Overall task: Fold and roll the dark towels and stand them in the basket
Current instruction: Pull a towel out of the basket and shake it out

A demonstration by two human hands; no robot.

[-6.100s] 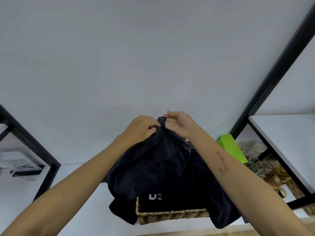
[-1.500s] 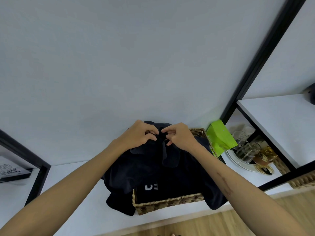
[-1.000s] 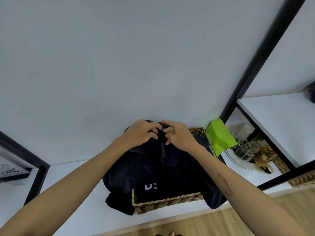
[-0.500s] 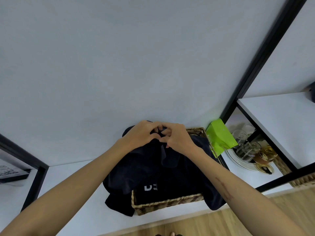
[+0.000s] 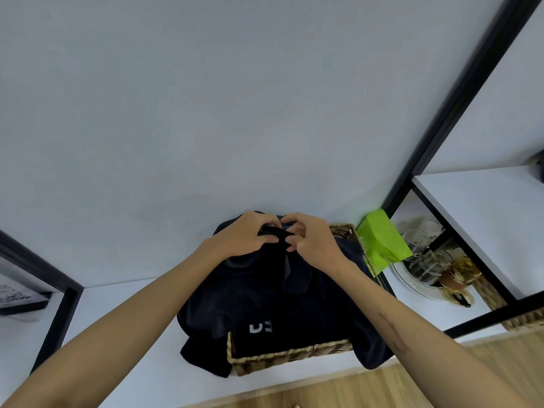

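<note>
A dark navy towel [image 5: 247, 293] hangs bunched over a woven basket [image 5: 288, 356] on the white shelf. My left hand [image 5: 245, 235] and my right hand [image 5: 312, 240] meet at the towel's top edge, and each pinches the cloth between thumb and curled fingers. The towel drapes down over the basket's left and right rims. Inside the basket lies more dark cloth with white letters [image 5: 260, 327]. How many towels the heap holds is hidden.
A bright green packet [image 5: 381, 241] leans right of the basket. Further right stand glassware and a white plate [image 5: 426, 260] beside another woven basket [image 5: 497, 301]. Black frame posts [image 5: 459, 95] bound the bay. A framed card [image 5: 17, 298] sits far left. Wooden floor lies below.
My hands have lowered the towel from above the basket down onto it and have come close together at its top edge. In the last second they barely moved.
</note>
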